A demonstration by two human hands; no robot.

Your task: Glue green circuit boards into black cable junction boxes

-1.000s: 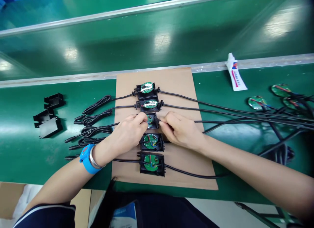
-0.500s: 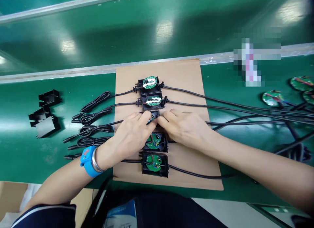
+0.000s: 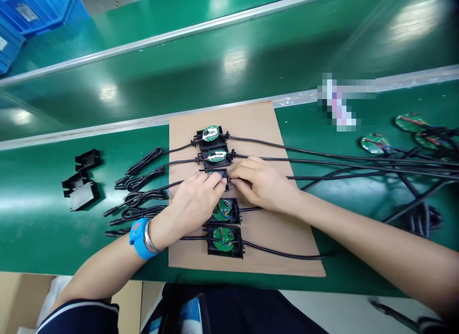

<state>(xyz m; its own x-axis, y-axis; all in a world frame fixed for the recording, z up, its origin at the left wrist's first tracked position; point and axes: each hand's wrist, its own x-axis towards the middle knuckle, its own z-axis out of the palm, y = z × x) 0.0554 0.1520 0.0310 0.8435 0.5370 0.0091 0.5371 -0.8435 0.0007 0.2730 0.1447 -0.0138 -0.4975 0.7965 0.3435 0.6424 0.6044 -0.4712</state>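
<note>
A column of black plastic boxes lies on a cardboard sheet (image 3: 290, 257). My left hand (image 3: 191, 200) has its fingers curled over the middle box (image 3: 224, 173), pressing on it and hiding most of its inside. At that box's right end, my right hand (image 3: 267, 183) pinches the black cable (image 3: 304, 178) between thumb and fingers. Two farther boxes carry green circuit boards (image 3: 211, 133) with white strips, tilted on top. In the two nearer boxes, green boards (image 3: 223, 239) with coloured wires sit inside.
Coiled black cables (image 3: 143, 197) with plugs lie left of the cardboard. Farther left are loose black plastic housings (image 3: 84, 196). Wired green boards (image 3: 375, 143) and crossing cables occupy the right side. Blue crates (image 3: 39, 11) stand at the far left, beyond a metal rail (image 3: 136, 123).
The view has shifted, bringing the blue crates into sight. My left fingers now lie flatter over the middle box, and my right hand's fingers have drawn together at its cable end.
</note>
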